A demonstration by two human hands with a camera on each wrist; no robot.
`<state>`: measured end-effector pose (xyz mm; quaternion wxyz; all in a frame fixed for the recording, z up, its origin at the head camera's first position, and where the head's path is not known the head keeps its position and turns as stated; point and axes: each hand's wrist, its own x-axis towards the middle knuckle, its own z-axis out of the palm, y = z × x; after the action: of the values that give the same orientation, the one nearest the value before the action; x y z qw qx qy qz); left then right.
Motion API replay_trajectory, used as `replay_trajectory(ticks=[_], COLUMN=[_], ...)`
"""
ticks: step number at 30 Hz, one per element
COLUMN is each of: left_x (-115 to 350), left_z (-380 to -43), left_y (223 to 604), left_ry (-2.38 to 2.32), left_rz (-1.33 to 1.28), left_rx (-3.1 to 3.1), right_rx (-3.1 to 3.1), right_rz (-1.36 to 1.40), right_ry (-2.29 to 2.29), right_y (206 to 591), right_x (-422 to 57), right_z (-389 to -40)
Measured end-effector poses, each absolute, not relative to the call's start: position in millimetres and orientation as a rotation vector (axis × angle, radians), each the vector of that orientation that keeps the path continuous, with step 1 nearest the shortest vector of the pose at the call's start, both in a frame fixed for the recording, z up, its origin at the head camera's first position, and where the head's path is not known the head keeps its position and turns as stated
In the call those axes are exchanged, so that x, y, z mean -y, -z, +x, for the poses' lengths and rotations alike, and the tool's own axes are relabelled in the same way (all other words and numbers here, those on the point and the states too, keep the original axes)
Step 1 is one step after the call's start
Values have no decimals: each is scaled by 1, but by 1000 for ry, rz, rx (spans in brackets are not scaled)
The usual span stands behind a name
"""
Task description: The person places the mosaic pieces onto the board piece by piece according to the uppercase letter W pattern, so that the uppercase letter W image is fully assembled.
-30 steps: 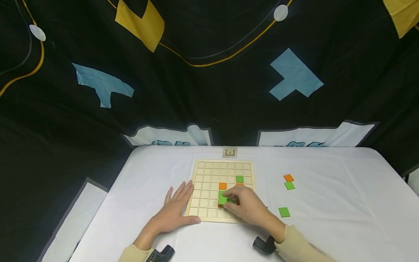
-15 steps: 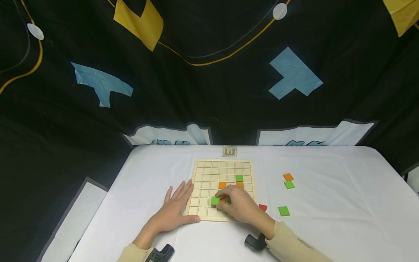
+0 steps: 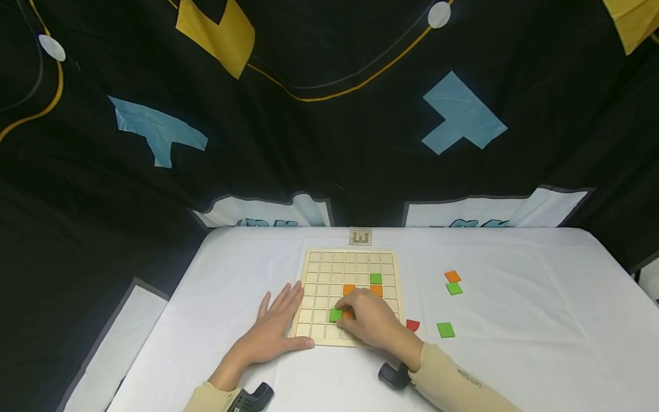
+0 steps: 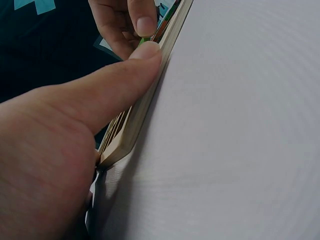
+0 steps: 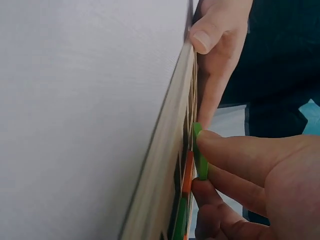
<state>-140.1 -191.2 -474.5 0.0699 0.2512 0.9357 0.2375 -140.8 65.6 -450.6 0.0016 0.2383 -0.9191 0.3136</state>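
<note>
A black curtain (image 3: pixel 340 160) hung behind the white table (image 3: pixel 515 286). The right hand (image 3: pixel 373 320) pinched a green tile (image 3: pixel 335 315) at its fingertips, close over the gridded board (image 3: pixel 320 277); to its left, the left hand (image 3: pixel 273 335) rested against the board's edge, fingers straight and spread. The tile was probably light, stiff, perhaps slippery, and best taken by two opposite edges, thumb against fingers

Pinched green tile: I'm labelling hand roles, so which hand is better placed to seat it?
Probably the right: the right hand pinches the green tile over the wooden grid board, while the left hand lies spread at the board's left edge.
</note>
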Motion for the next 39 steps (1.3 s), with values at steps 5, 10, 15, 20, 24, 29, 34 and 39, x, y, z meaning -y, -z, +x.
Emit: replay_trajectory(ticks=[5,10,15,20,24,29,34,39], left_x=[191,191,190,190,190,191,191,191], left_z=[-141,-141,-140,-141,-141,-141,-140,-140], left_y=[475,475,475,474,474,476,477,477], left_ry=[-713,-721,-723,-708,-699,-720,-721,-732], left_rz=[750,743,743,732,722,728,739,742], left_rx=[-2813,-2812,-2818,-2809,-2799,-2792,-2800,-2811], right_rx=[2882,2881,2883,2881,2874,2894,2909,2870], right_rz=[765,786,810,820,821,808,763,760], right_ry=[-948,-942,-932,-929,-936,-961,-1045,-1128], right_y=[451,450,450,452,452,453,450,443], right_x=[-63,-62,-61,-60,-61,-62,-69,-80], right_z=[-142,-143,-144,-146,-146,-146,-145,-143])
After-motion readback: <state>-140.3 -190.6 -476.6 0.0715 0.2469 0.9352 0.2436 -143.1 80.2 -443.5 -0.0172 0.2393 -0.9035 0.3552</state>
